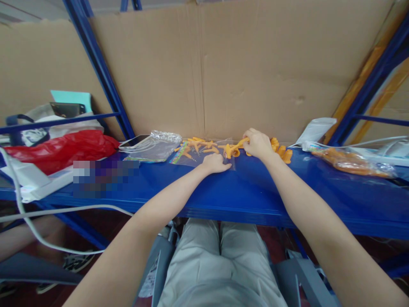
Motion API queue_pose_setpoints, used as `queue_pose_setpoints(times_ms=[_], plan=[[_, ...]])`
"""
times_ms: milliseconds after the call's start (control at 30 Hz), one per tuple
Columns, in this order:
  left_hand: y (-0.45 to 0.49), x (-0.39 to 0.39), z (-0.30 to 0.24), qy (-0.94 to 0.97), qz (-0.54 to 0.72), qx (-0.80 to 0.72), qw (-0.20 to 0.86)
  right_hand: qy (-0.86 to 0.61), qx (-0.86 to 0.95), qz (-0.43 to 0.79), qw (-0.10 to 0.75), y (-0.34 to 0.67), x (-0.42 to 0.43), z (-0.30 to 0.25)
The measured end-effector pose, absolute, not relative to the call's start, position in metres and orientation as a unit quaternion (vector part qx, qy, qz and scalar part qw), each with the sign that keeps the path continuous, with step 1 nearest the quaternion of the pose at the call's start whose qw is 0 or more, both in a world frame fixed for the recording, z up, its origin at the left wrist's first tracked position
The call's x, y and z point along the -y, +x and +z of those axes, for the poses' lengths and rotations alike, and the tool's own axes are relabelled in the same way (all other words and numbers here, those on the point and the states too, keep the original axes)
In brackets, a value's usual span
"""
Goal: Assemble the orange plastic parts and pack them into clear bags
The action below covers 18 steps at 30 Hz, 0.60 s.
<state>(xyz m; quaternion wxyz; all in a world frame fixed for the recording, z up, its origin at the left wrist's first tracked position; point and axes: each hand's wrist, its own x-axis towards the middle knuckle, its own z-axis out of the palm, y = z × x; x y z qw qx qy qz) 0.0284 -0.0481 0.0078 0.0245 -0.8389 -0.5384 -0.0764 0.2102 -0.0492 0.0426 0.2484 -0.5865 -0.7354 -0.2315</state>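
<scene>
My right hand (257, 144) is closed on an orange plastic part (244, 140), whose slim end sticks out to the left of the fingers. My left hand (217, 163) rests low over a clear zip bag (191, 161), thumb apart to the right and the other fingers partly hidden; I see nothing gripped in it. Orange branched plastic pieces (194, 143) lie on and around this bag. Just ahead of the left hand is a larger orange piece with a round cup-like end (235, 152). Several orange tube-shaped pieces (281, 152) sit right of my right hand.
Everything lies on a blue metal shelf (249, 196) backed by cardboard (249, 68). To the left are a phone (137, 140), a red plastic bag (70, 147) and a white power strip (47, 183) with cables. A bag of orange parts (351, 161) lies right, between blue posts.
</scene>
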Motion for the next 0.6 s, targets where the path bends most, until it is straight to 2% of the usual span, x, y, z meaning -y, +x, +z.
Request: queue_pose_setpoints(times_ms=[400,600], plan=[[0.025,0.043,0.006,-0.853,-0.079,0.516,0.025,-0.582,0.740,-0.221,0.253,0.209,0.050,0.043],[0.018,0.033,0.005,-0.833,-0.191,0.518,0.027,-0.574,0.745,-0.184,0.284,0.209,0.045,0.040]])
